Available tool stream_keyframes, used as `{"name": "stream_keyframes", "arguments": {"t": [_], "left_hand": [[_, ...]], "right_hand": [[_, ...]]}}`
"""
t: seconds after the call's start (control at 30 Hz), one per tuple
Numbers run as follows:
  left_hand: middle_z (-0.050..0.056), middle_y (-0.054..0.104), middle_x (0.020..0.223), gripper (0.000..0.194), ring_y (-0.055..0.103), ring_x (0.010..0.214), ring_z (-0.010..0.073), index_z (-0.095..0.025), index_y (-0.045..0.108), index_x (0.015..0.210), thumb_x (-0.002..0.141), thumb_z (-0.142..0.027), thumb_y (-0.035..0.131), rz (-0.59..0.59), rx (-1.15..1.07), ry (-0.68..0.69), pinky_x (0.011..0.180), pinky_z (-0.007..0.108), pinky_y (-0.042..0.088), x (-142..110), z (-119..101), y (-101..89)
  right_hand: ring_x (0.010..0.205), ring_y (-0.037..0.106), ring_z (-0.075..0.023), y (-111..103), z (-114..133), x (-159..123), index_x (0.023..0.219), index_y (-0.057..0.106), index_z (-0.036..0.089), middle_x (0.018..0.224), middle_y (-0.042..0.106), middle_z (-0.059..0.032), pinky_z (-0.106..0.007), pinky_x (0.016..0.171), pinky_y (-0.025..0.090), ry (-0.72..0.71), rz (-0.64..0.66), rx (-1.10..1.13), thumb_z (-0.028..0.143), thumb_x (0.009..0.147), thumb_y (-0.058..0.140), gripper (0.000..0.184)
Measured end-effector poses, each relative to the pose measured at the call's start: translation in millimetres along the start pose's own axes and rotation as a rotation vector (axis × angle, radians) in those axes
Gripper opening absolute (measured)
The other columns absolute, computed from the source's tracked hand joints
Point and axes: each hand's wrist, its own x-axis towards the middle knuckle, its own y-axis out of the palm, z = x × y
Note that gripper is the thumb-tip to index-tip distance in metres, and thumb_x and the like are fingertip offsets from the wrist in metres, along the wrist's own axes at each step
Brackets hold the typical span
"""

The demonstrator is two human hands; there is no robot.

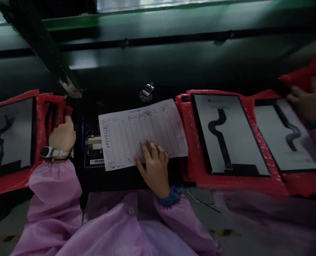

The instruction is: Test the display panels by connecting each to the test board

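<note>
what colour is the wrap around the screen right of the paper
Red: a shiny plastic wrap, which shows best in the head view.

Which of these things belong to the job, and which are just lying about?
Job: left hand on red-wrapped display panel; right hand on printed grid form.
Lying about: display panel in red wrap, circuit board, small metal clip.

1. A dark workbench (79, 183) carries everything here.
2. A ruled paper form (143, 135) lies askew near its middle.
3. Display panels (227, 135) rest on red bubble wrap (273, 183) to both sides (the wrap's edges are crumpled).
4. A small circuit board (94, 151) lies just left of the form.
5. A small metal clip (146, 91) sits beyond the form.
</note>
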Motion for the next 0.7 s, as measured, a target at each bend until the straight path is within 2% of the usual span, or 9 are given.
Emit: {"name": "stream_keyframes", "arguments": {"t": [0.1, 0.17, 0.23, 0.3, 0.37, 0.4, 0.47, 0.57, 0.7], "left_hand": [[0.023, 0.071, 0.103, 0.051, 0.07, 0.101, 0.0446, -0.01, 0.05, 0.135, 0.086, -0.02, 0.06, -0.114, -0.174, 0.008, 0.088, 0.057, 0.054, 4, 5, -5.3], [0.015, 0.071, 0.103, 0.05, 0.071, 0.097, 0.0347, -0.013, 0.054, 0.133, 0.085, -0.022, 0.065, -0.275, -0.442, 0.094, 0.091, 0.051, 0.055, 4, 5, -10.4], [0.007, 0.07, 0.097, 0.052, 0.071, 0.083, 0.0225, -0.016, 0.055, 0.132, 0.084, -0.028, 0.067, -0.287, -0.813, 0.258, 0.083, 0.041, 0.059, -3, -1, -14.6], [0.001, 0.069, 0.088, 0.058, 0.068, 0.067, 0.0149, -0.018, 0.051, 0.135, 0.081, -0.031, 0.07, 0.001, -1.117, 0.475, 0.067, 0.03, 0.059, -17, -17, -14.9], [-0.001, 0.068, 0.082, 0.062, 0.067, 0.061, 0.0127, -0.02, 0.048, 0.136, 0.08, -0.029, 0.072, 0.444, -1.223, 0.693, 0.059, 0.024, 0.057, -39, -39, -8.6], [-0.001, 0.068, 0.082, 0.061, 0.068, 0.064, 0.0124, -0.02, 0.047, 0.136, 0.081, -0.026, 0.071, 0.608, -1.221, 0.781, 0.06, 0.023, 0.057, -51, -51, -2.9], [-0.001, 0.069, 0.086, 0.057, 0.068, 0.066, 0.0107, -0.021, 0.044, 0.137, 0.085, -0.021, 0.066, 0.755, -1.261, 0.912, 0.064, 0.023, 0.058, -74, -72, 12.9], [0.001, 0.07, 0.091, 0.049, 0.068, 0.07, 0.0095, -0.021, 0.045, 0.133, 0.088, -0.018, 0.064, 0.645, -1.361, 0.978, 0.065, 0.021, 0.058, -98, -90, 39.4], [-0.003, 0.069, 0.082, 0.039, 0.066, 0.066, 0.0078, -0.022, 0.046, 0.131, 0.097, -0.025, 0.063, 0.229, -1.369, 1.057, 0.061, 0.016, 0.054, -111, -92, 61.9]], "right_hand": [[0.126, 0.049, -0.0384, 1, -1, -1, 0.15, 0.045, 0.022, 0.146, 0.053, -0.019, -0.06, 0.098, 0.046, -0.001, -0.035, 0.036, 0.042, 0.102, 0.044, 0.052], [0.126, 0.049, -0.0364, 1, -2, -3, 0.154, 0.038, 0.023, 0.143, 0.054, -0.019, -0.059, 0.099, 0.047, -0.013, -0.13, 0.098, 0.038, 0.102, 0.049, 0.056], [0.124, 0.052, -0.0332, -1, -3, -4, 0.157, 0.032, 0.023, 0.136, 0.057, -0.0183, -0.055, 0.099, 0.049, -0.068, -0.274, 0.179, 0.03, 0.099, 0.055, 0.062], [0.117, 0.057, -0.0292, -4, -4, -5, 0.159, 0.026, 0.024, 0.127, 0.062, -0.0161, -0.049, 0.096, 0.053, -0.198, -0.357, 0.278, 0.02, 0.096, 0.058, 0.071], [0.107, 0.063, -0.0265, -7, -7, -6, 0.16, 0.024, 0.025, 0.118, 0.067, -0.0143, -0.042, 0.087, 0.057, -0.394, -0.317, 0.387, 0.02, 0.097, 0.056, 0.071], [0.103, 0.065, -0.0261, -9, -8, -6, 0.159, 0.026, 0.023, 0.114, 0.069, -0.0142, -0.04, 0.082, 0.058, -0.483, -0.271, 0.442, 0.023, 0.099, 0.052, 0.066], [0.098, 0.069, -0.0258, -12, -12, -6, 0.155, 0.034, 0.02, 0.109, 0.071, -0.0151, -0.038, 0.077, 0.059, -0.571, -0.193, 0.561, 0.032, 0.104, 0.042, 0.053], [0.093, 0.072, -0.023, -15, -15, -6, 0.144, 0.048, 0.02, 0.108, 0.074, -0.0132, -0.035, 0.073, 0.061, -0.488, -0.138, 0.747, 0.033, 0.106, 0.036, 0.042], [0.094, 0.075, -0.0217, -23, -11, -6, 0.129, 0.058, 0.024, 0.11, 0.076, -0.0101, -0.033, 0.073, 0.063, -0.352, -0.13, 0.806, 0.025, 0.102, 0.049, 0.029]]}}
